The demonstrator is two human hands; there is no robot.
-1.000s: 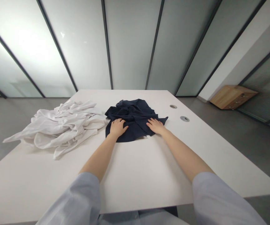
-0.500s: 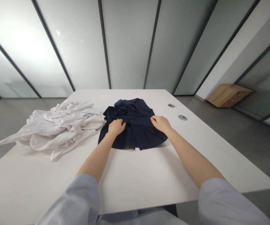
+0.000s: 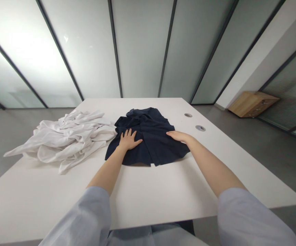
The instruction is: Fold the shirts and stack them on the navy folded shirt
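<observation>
Left hand (image 3: 129, 140) splayed; right hand (image 3: 179, 136) extended, fingers (image 3: 172, 133) together.

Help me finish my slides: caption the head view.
Left hand spread on navy cloth, right hand near its right edge, white fabric heaped to the left.

the only camera is worn on the head, set above and just behind the near edge of the tabletop (image 3: 150, 194), facing forward and down toward its far edge. it sits near enough that the sleeves (image 3: 91, 213) enter from below and the hands (image 3: 128, 141) lie mid-view, yet wide enough for both far corners and the near right one; the near left corner is cut off.
</observation>
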